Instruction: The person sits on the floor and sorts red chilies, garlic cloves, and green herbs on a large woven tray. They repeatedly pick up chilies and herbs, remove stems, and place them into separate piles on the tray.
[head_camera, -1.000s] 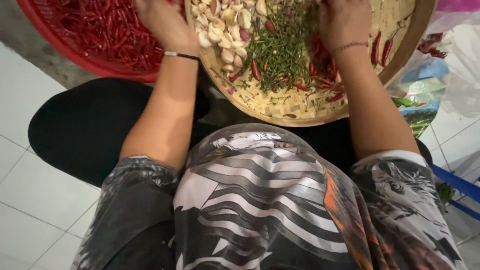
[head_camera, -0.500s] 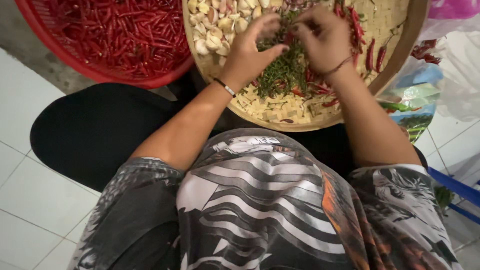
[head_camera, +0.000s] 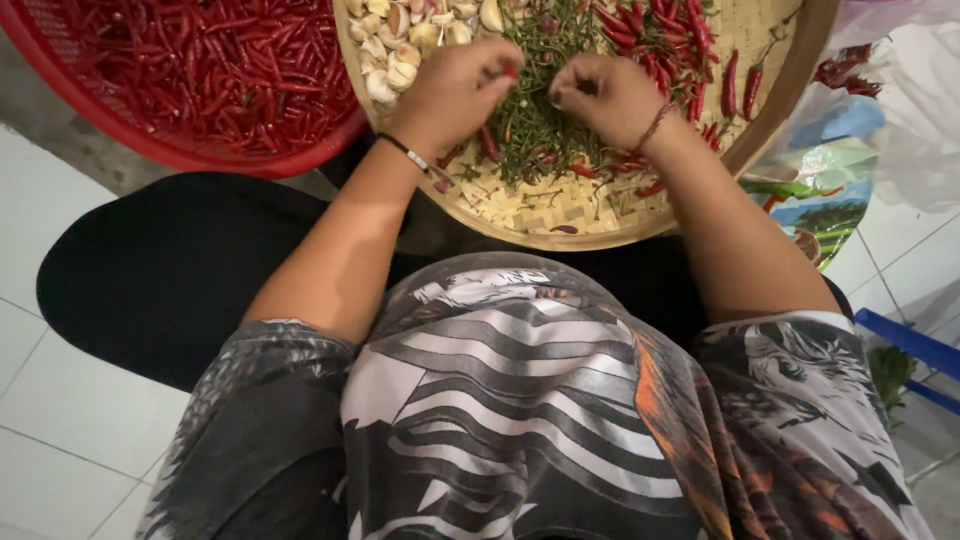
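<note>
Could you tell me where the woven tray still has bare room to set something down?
Bare weave shows along the woven tray's near rim, below the green stems, and at its far right edge. Crowded: garlic cloves behind the left hand, red chillies behind the right hand.

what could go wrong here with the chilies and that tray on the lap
1. The woven tray seems to rest on the person's lap with its near rim past the knees; a shift of the legs might tip chilies and garlic cloves onto the tiled floor.
2. Both bare hands, left hand and right hand, pinch a red chili over the stem pile; the juice could sting skin or eyes later.
</note>
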